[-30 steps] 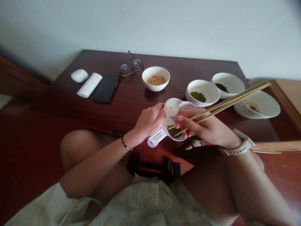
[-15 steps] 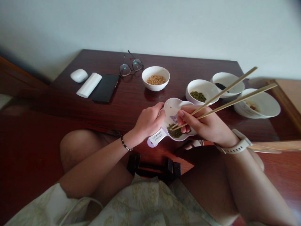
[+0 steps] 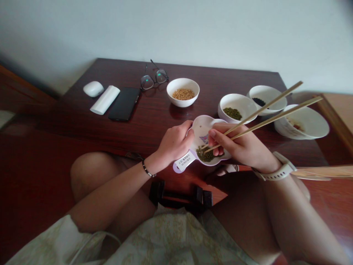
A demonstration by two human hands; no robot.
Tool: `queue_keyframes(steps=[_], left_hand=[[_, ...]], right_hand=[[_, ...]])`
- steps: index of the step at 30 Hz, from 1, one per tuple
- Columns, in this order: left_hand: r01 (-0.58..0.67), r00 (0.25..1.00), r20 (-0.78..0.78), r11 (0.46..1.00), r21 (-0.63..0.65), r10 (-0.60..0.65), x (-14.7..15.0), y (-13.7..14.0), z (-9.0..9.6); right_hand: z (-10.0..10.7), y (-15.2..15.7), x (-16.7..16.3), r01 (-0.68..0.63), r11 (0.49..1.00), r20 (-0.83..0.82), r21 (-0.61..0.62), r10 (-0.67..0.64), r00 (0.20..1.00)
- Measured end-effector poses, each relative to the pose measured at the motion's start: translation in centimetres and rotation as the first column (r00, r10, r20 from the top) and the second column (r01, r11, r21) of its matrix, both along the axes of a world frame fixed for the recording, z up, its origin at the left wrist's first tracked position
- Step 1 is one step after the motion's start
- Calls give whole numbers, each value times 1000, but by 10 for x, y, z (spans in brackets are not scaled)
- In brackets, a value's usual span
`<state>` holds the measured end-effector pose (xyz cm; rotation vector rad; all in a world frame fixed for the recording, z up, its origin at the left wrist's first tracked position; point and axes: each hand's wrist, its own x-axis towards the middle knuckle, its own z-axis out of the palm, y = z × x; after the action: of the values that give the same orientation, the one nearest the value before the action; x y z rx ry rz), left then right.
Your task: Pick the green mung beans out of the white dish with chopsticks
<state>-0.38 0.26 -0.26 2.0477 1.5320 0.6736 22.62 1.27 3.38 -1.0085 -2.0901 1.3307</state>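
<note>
My left hand point(image 3: 176, 141) is closed on the rim of a white, purple-edged bowl point(image 3: 200, 127) with a short handle and a paper label point(image 3: 185, 160). Small green beans point(image 3: 204, 155) lie in its near part, beside a printed cartoon figure. In my right hand point(image 3: 234, 143) is a pair of wooden chopsticks point(image 3: 271, 118); their tips reach down among the green beans. Whether the tips pinch a bean is too small to tell. Just beyond my right hand stands a white bowl point(image 3: 224, 106) with more green beans point(image 3: 232, 113).
On the dark table point(image 3: 154, 121) stand a bowl of yellow beans point(image 3: 183, 94), a bowl with black beans point(image 3: 258, 102) and a larger bowl point(image 3: 317, 123) with reddish bits. Eyeglasses point(image 3: 154, 79), a black phone point(image 3: 124, 104), a white case point(image 3: 105, 99) and a white rounded object point(image 3: 93, 88) lie left.
The chopstick tips have spread slightly apart over the green beans, and their back ends have come a little closer together. My left hand and the handled bowl stay almost in place.
</note>
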Motion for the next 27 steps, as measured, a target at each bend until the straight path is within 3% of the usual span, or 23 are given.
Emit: queue_keyframes(steps=[27], left_hand=[[10, 1000, -19, 1000, 14, -10, 0, 1, 0]], right_hand=[[1, 0, -1, 7, 1000, 28, 12, -8, 1000]])
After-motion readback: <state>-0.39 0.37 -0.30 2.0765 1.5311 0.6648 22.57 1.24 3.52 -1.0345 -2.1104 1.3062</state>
